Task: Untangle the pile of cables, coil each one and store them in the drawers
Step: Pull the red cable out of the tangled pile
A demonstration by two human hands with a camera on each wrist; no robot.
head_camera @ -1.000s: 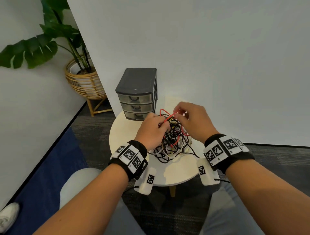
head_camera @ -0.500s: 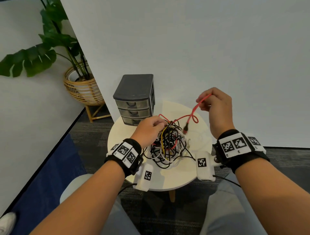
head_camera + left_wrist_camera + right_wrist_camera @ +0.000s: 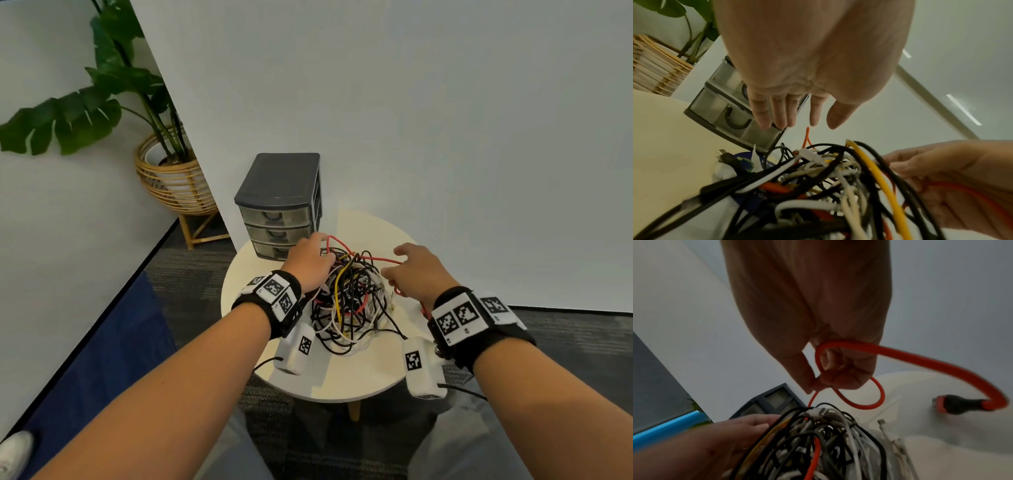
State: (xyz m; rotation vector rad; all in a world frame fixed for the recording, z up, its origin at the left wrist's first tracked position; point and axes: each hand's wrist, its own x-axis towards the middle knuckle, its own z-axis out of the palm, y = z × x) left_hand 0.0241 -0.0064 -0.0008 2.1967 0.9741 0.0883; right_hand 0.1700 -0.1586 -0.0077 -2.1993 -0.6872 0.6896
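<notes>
A tangled pile of black, white, yellow and red cables (image 3: 349, 301) lies on the round cream table (image 3: 342, 377). My left hand (image 3: 310, 258) rests on the pile's left side with its fingers (image 3: 777, 113) straight, holding nothing. At the pile's right side, my right hand (image 3: 400, 270) has its fingers curled round a loop of the red cable (image 3: 910, 356), thumb and forefinger pinching it. The red cable's black plug (image 3: 953, 405) hangs free to the right. The rest of the red cable (image 3: 376, 258) runs back into the pile.
A grey three-drawer unit (image 3: 281, 205) stands at the table's back left, all drawers closed, just beyond my left fingers. A white wall is close behind the table. A potted plant in a wicker basket (image 3: 171, 174) stands on the floor at far left.
My right hand, raised high with the red cable half a second ago, has come down to the pile's right side, still holding it. The left hand stays on the pile.
</notes>
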